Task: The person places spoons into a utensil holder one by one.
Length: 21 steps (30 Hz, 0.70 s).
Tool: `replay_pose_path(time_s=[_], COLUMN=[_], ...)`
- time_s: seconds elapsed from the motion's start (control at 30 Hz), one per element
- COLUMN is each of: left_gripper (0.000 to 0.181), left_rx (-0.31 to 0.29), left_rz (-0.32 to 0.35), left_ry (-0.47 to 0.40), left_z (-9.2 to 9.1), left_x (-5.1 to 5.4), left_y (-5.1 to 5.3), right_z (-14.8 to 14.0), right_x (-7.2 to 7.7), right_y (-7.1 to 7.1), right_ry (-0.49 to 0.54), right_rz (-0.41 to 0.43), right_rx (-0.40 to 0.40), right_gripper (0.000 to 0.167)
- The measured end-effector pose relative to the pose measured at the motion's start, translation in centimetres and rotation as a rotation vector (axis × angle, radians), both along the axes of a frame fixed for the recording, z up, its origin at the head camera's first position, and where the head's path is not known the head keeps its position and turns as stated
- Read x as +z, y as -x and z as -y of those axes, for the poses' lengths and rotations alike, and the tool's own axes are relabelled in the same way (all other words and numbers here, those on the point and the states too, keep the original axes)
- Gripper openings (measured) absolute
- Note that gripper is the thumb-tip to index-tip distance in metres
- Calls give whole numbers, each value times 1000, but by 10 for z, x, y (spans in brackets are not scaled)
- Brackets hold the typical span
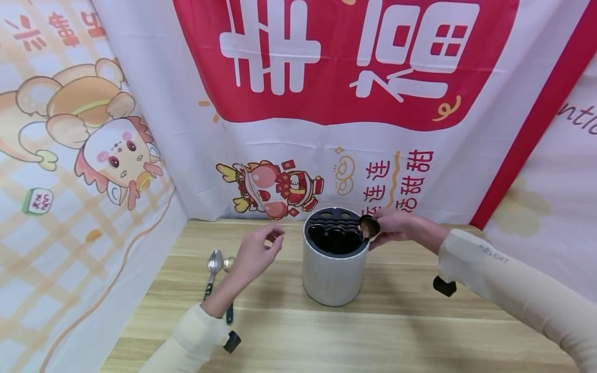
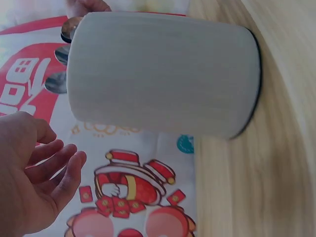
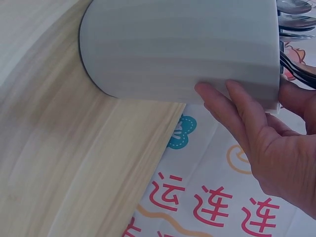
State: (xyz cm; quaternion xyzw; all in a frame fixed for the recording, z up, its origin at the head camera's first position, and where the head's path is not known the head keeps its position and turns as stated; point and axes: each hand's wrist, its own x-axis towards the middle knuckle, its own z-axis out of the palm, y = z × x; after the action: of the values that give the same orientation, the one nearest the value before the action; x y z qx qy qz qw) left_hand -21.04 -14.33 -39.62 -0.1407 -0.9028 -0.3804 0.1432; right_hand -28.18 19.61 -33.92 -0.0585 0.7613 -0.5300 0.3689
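A white cylindrical utensil holder [image 1: 332, 280] with a black slotted top [image 1: 333, 213] stands upright on the table. Several spoons [image 2: 57, 82] stick out of its top, and a large dark spoon [image 1: 370, 226] leans at its right rim. At that rim my right hand [image 1: 394, 225] grips the holder; in the right wrist view its fingers [image 3: 239, 106] lie along the outer wall and the thumb sits by the rim, close to dark utensils [image 3: 298, 69]. Left of the holder, my left hand [image 1: 258, 254] hovers apart from it, fingers loosely bent and holding nothing.
A slotted metal spoon [image 1: 215, 261] lies on the wooden table [image 1: 298, 342] at the left. Beside it is a utensil with a gold-coloured head [image 1: 228, 264], partly hidden by my left arm. A printed cloth [image 1: 196, 155] hangs behind the table.
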Motion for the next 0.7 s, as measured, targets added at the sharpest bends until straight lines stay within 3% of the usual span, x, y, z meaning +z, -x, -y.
replay_pose_path(time_s=[0.27, 0.53, 0.7], left_gripper=[12, 18, 22], left_rx=[72, 171, 226], left_rz=[55, 202, 282], left_ry=[80, 160, 199], left_z=[42, 84, 102], left_x=[-30, -64, -80], left_y=[-10, -22, -28], right_z=[0, 2, 1], right_x=[3, 4, 6], right_y=[-1, -2, -1], right_ry=[-4, 17, 30], right_rz=[10, 42, 42], right_rx=[4, 7, 14], right_gripper=[15, 20, 28])
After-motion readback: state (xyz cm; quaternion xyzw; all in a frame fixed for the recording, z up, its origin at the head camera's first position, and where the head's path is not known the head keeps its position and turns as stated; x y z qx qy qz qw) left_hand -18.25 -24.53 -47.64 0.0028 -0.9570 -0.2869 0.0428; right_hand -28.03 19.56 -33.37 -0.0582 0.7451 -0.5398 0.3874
